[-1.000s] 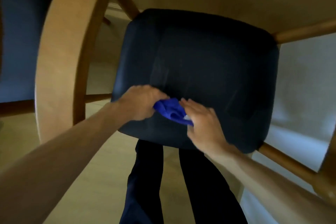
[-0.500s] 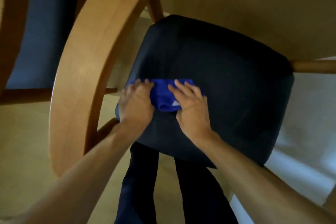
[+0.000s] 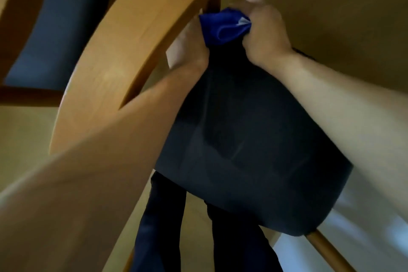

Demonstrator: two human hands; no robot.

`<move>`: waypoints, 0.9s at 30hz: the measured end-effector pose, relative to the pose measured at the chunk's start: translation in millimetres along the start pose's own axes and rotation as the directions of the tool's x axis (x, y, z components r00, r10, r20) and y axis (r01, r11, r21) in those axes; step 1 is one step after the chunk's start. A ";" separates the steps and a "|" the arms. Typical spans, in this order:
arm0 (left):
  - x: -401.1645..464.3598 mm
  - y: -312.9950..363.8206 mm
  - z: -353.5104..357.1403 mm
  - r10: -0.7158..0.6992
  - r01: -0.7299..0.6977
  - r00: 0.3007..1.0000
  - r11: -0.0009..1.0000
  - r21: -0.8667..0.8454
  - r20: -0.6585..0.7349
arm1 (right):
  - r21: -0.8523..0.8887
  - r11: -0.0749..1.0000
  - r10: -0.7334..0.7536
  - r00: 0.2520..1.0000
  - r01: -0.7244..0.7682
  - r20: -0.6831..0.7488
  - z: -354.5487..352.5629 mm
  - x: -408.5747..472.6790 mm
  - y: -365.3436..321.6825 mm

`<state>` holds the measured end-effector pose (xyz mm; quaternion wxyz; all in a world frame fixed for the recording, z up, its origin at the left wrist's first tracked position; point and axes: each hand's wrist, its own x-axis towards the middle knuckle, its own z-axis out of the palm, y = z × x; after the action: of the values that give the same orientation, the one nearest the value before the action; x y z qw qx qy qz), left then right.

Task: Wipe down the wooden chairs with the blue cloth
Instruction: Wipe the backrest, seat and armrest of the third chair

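Head view. I see both hands at the far edge of the dark seat (image 3: 242, 139), beside the curved wooden backrest (image 3: 123, 55). My right hand (image 3: 265, 33) has its fingers curled and clamped on the blue cloth (image 3: 223, 27); my left hand (image 3: 189, 48) grips the cloth's other side, its fingertips hidden behind the fabric. Risk, as I judge it: the bunched cloth may miss the wood, wiping with little contact, or snag on the upright post (image 3: 213, 4) just behind it. The cloth is vivid blue, folded into a wad, with a pale tag showing.
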<state>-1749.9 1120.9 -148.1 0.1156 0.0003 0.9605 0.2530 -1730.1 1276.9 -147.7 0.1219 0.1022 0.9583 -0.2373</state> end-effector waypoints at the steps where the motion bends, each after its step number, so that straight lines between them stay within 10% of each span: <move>1: -0.1 -6.3 4.8 0.021 -0.022 1.000 0.999 0.026 0.023 | -0.004 1.000 0.017 1.000 -0.017 0.024 8.7 1.5 -2.6; 12: -122.6 -64.8 -13.8 0.055 -0.074 0.978 0.993 0.089 0.201 | 0.073 0.990 -0.130 0.969 0.117 0.211 40.4 -123.0 -18.0; 20: -15.5 -7.8 -4.4 -0.099 0.088 0.989 0.990 -0.106 -0.110 | 0.038 0.999 -0.035 0.995 0.039 -0.089 10.6 -6.1 -10.9; 27: -59.1 -48.2 1.9 -0.096 0.090 0.995 0.988 -0.126 -0.041 | 0.025 0.987 -0.161 0.981 0.159 0.108 37.8 -37.4 -21.3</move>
<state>-1689.2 1076.3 -160.0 0.1045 -0.0576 0.9443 0.3067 -1693.0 1235.1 -160.4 0.1540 0.0124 0.9534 -0.2593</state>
